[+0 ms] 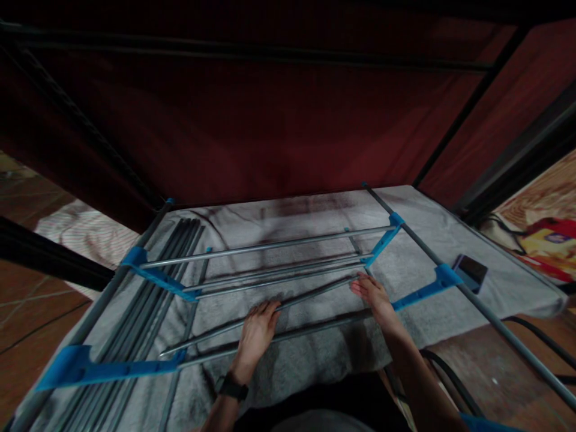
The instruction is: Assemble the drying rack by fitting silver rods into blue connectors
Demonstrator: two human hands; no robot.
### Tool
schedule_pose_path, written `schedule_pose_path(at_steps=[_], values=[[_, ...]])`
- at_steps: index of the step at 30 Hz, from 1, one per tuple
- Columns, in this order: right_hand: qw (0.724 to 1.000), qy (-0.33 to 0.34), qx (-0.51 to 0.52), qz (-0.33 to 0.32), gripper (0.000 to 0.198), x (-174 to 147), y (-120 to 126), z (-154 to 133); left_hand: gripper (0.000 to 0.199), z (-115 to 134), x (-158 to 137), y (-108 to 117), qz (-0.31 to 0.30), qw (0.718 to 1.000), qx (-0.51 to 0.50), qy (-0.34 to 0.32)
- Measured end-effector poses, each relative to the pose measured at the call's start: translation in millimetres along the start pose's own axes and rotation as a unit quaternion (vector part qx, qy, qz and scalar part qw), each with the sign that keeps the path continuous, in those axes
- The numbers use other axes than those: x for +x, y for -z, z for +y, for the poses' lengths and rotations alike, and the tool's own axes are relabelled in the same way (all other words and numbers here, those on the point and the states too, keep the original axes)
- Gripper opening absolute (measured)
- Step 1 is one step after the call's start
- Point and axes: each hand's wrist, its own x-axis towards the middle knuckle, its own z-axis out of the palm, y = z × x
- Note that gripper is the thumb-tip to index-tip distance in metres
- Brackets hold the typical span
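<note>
My left hand, with a dark watch on its wrist, is closed around a loose thin metal tube near its middle. The fingers of my right hand are closed on the tube's right end, which they partly hide. The tube slants across a rack frame with its left end near a blue plastic bracket at the lower left. Another blue bracket lies just beyond my right hand. Several metal crossbars join the upper left bracket and the upper right bracket.
The frame lies on a grey blanket. Under its left side pole is a bundle of grey tubes. A phone-like dark object rests beside the right side pole. A dark red panel stands behind.
</note>
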Motion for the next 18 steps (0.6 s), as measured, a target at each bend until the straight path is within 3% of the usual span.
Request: schedule_pose_path(at_steps=[4,9,18], values=[[0.993,-0.057,0.093,-0.052,0.037,-4.8,3.9,-6.9,0.031,1.0,-0.3,0.7,-0.006,1.0,-0.02,0.007],[0.989,-0.106,0.071,-0.071,0.027,-1.8,-0.4,-7.9,0.03,2.2,1.8,2.5,-0.023,0.999,-0.027,0.025],[0.996,-0.066,0.051,-0.008,0.009,14.9,-5.8,1.1,0.024,-2.2,6.5,0.5,-0.007,0.995,0.0,0.099]])
